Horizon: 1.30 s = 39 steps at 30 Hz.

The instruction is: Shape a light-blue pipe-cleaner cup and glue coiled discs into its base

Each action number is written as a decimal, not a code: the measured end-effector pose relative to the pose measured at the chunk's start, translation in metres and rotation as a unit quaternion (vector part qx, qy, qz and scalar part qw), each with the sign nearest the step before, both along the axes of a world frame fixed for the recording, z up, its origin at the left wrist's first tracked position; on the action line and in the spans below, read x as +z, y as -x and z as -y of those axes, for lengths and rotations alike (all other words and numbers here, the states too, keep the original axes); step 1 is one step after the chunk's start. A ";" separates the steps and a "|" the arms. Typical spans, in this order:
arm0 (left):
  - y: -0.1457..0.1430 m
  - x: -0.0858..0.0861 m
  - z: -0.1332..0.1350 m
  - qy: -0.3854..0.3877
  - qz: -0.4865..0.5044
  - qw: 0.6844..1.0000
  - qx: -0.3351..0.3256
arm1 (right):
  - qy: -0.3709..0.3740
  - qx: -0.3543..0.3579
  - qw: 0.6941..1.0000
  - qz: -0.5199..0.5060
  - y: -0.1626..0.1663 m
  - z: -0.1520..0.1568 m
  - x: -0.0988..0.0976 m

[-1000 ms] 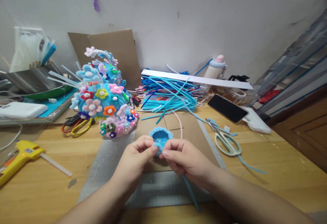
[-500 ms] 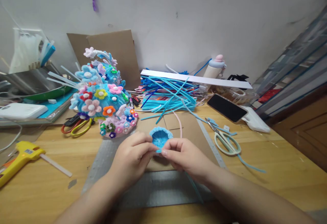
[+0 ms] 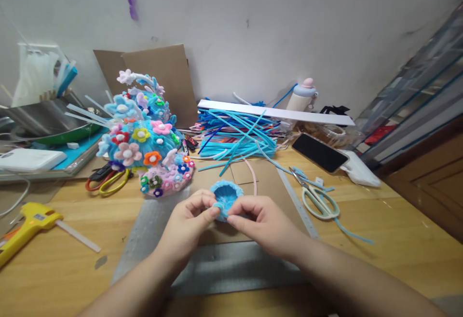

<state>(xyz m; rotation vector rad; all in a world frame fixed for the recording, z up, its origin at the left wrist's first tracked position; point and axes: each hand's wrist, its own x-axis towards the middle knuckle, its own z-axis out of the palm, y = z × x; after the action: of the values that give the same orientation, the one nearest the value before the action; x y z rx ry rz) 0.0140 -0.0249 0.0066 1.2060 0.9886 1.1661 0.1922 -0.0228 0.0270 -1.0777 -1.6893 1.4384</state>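
Between my hands is a small blue cup (image 3: pixel 230 190) made of pipe cleaners, its hollow side facing me and its rim fluffy. My left hand (image 3: pixel 191 218) pinches a light blue pipe cleaner end (image 3: pixel 218 206) between thumb and forefinger at the near left of the rim. On the near right, my right hand (image 3: pixel 258 218) grips the cup's rim with thumb and bent fingers. Both hands partly hide the near edge of the cup. Under them lies a cardboard sheet (image 3: pixel 285 201) on a grey cutting mat (image 3: pixel 231 268).
Scissors (image 3: pixel 320 201) and a phone (image 3: pixel 320 153) lie to the right. A yellow glue gun (image 3: pixel 32 223) rests at the left, near a flower-covered pipe cleaner piece (image 3: pixel 144 143). Behind are bundled pipe cleaners (image 3: pixel 235 133) and a bottle (image 3: pixel 302 96).
My left thumb and fingers have shifted up along the rim, showing a light blue end between them. The loose strand below my right hand no longer shows.
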 end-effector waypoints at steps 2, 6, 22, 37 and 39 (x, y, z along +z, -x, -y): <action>0.000 -0.003 0.001 0.020 0.022 1.000 -0.001 | 0.001 0.001 1.000 0.002 0.001 0.000 -0.001; 0.000 -0.004 0.001 0.031 0.036 0.999 0.009 | 0.005 0.005 1.000 0.005 0.003 0.000 -0.003; 0.002 0.012 0.001 -0.102 -0.239 0.963 -0.068 | -0.289 0.051 0.944 0.153 -0.016 -0.003 0.002; -0.004 0.006 0.005 0.167 0.129 0.973 -0.097 | -0.515 -0.110 0.850 0.019 -0.009 0.015 -0.009; -0.004 0.005 0.005 0.160 0.132 0.974 -0.088 | -0.346 -0.107 0.932 -0.033 0.000 0.016 -0.018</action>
<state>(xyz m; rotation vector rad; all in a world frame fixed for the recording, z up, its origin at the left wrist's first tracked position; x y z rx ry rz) 0.0178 -0.0296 0.0114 0.8390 0.8123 0.9550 0.1918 -0.0385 0.0090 -0.7643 -1.7592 0.6383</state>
